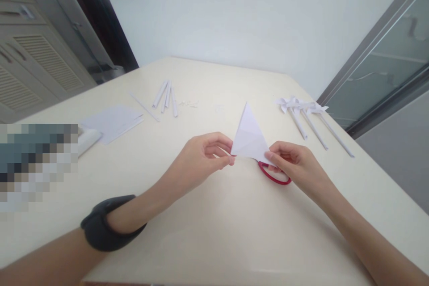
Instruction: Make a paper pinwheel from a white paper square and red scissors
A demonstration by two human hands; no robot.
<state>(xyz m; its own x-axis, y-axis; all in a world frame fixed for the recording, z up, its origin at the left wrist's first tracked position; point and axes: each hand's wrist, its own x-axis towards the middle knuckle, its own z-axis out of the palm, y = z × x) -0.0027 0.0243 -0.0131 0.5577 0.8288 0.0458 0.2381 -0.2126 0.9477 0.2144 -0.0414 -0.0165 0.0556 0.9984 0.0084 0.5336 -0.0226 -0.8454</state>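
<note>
A white paper triangle (248, 136), folded with a crease across it, is held up over the middle of the table, its point away from me. My right hand (291, 158) pinches the lower right corner between thumb and fingers. At the lower left corner, my left hand (209, 154) has its fingertips closed on the edge; a dark band circles that wrist. Scissors (275, 180) with red handles lie partly hidden beneath the paper and my right hand. A small red bit shows by my left fingertips.
Paper pinwheels (306, 118) on rolled sticks lie at the right. Several rolled paper tubes (166, 98) and small paper scraps (190, 104) are at the back left. Nearer left are a thin stick (145, 107) and stacked paper sheets (112, 120). A wall (214, 13) stands behind the table.
</note>
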